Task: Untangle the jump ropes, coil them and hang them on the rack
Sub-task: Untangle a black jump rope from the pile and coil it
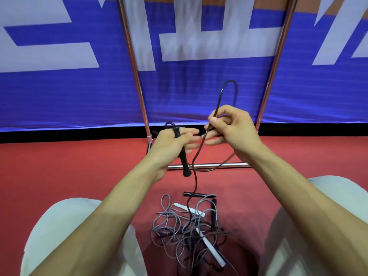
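Jump rope [195, 180]: thin glossy black cord, ribbed tapered handle [184, 162]

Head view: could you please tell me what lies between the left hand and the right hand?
A thin black rope, pinched by the right hand, hangs through that gap, seen in head view.

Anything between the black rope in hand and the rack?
No object sits between the black cord and the rack. The catch is below: the cord, pinched by the right hand with one black handle in the grip of the left hand, runs down into the grey rope tangle on the floor, so it likely isn't free yet.
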Available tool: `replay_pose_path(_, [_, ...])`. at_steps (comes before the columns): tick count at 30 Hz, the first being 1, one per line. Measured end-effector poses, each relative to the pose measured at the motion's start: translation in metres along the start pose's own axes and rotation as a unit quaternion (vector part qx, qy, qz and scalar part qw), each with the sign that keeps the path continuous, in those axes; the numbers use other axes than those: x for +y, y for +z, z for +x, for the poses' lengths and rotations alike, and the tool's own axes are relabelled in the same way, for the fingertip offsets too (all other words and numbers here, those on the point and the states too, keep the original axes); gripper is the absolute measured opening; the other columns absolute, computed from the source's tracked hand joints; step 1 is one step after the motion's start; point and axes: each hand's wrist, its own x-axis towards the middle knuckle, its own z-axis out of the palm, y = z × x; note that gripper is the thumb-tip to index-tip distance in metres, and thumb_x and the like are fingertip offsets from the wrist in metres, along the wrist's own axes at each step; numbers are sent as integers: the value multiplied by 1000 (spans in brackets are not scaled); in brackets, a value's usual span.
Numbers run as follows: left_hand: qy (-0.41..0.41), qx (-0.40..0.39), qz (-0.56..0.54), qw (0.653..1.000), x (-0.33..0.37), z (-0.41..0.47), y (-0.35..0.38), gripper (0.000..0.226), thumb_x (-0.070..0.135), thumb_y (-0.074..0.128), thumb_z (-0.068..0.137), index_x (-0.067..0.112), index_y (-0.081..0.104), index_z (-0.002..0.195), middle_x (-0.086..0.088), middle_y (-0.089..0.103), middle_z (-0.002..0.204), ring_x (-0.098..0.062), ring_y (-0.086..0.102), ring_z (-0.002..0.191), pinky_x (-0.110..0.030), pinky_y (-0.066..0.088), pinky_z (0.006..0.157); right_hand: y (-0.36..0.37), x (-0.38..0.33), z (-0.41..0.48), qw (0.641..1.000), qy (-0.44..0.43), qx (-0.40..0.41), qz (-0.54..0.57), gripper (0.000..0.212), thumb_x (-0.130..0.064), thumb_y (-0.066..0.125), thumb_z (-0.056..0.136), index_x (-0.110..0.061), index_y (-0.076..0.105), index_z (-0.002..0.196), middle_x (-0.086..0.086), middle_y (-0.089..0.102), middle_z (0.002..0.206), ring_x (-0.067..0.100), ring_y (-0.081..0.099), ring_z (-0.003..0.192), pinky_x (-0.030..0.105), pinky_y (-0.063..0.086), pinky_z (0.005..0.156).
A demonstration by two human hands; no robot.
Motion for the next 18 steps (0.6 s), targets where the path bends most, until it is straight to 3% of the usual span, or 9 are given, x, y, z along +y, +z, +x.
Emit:
replay_pose_path(3, [17, -60, 51, 997, -1, -5, 6, 22, 10, 48, 101, 10, 67, 112, -9, 73, 105, -9, 71, 91, -16, 54, 80, -4, -5, 2, 997, 11, 52, 50, 12, -3, 54, 95, -7, 55, 84, 12, 64, 72, 22, 67, 55, 29, 57, 54])
replay_pose_path(6, [56, -77, 109, 989, -1, -7, 10, 20, 11, 49, 101, 14, 68, 104, -5, 73, 103, -12, 71, 96, -24, 53, 88, -9, -9, 5, 987, 34, 88, 132, 11, -3, 53, 95, -4, 54, 84, 13, 62, 75, 22, 68, 57, 31, 58, 58])
replay_pose_path(9, [89, -58, 114, 988, -1, -8, 12, 20, 8, 49, 100, 11, 69, 97, -7, 74, 97, -18, 72, 92, -27, 56, 83, -9, -9, 8, 973, 58, 104, 195, 11, -4, 54, 95, -1, 55, 85, 14, 61, 78, 21, 69, 59, 28, 57, 59])
replay_pose_path(13, [87, -16, 15, 996, 4, -10, 16, 21, 8, 48, 101, 9, 66, 91, -8, 75, 87, -22, 74, 82, -26, 59, 74, -10, -5, 9, 975, 67, 110, 179, 13, -9, 55, 95, -2, 58, 85, 13, 63, 81, 19, 70, 63, 24, 56, 61])
replay_pose_path(18, [90, 61, -175, 978, 18, -9, 9, 18, 7, 47, 100, 8, 63, 91, -9, 75, 83, -28, 74, 86, -36, 60, 77, -2, 4, 6, 993, 114, -20, 25, 16, -10, 49, 98, -2, 63, 99, 15, 66, 90, 17, 67, 63, 25, 57, 58])
